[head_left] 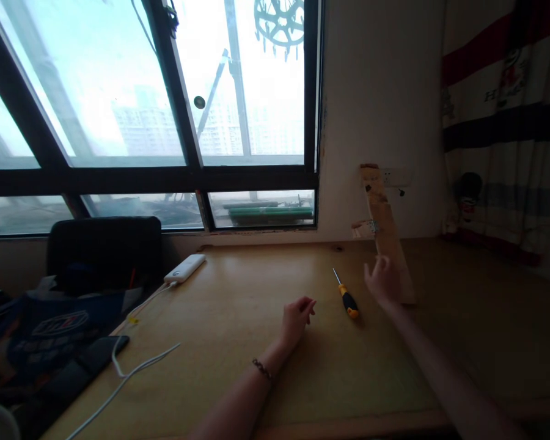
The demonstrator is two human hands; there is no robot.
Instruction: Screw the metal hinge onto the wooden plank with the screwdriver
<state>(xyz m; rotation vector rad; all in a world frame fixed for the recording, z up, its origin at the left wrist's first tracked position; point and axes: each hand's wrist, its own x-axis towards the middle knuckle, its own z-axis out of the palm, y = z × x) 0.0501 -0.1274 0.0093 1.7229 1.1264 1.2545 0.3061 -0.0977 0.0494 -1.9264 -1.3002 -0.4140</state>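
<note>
My left hand (297, 321) rests over the wooden table with its fingers curled together; whatever may be between the fingertips is hidden. A dark bead bracelet (261, 368) circles that wrist. To its right lies a screwdriver (347, 299) with a yellow and black handle, its shaft pointing away from me. My right hand (384, 282) is in front of a wooden board (391, 235), thumb and forefinger apart, with no object visible in it. The board stands upright with a slight tilt, and a short wooden piece (363, 229) sticks out from its left side. Whether my right hand touches the board I cannot tell.
A white power strip (185, 269) sits at the table's back left corner, and a white cable (142, 366) runs along the left edge. Beyond that side stands a black chair (104, 247). A wall socket (394, 177) is behind the board; a curtain (504, 134) hangs at right.
</note>
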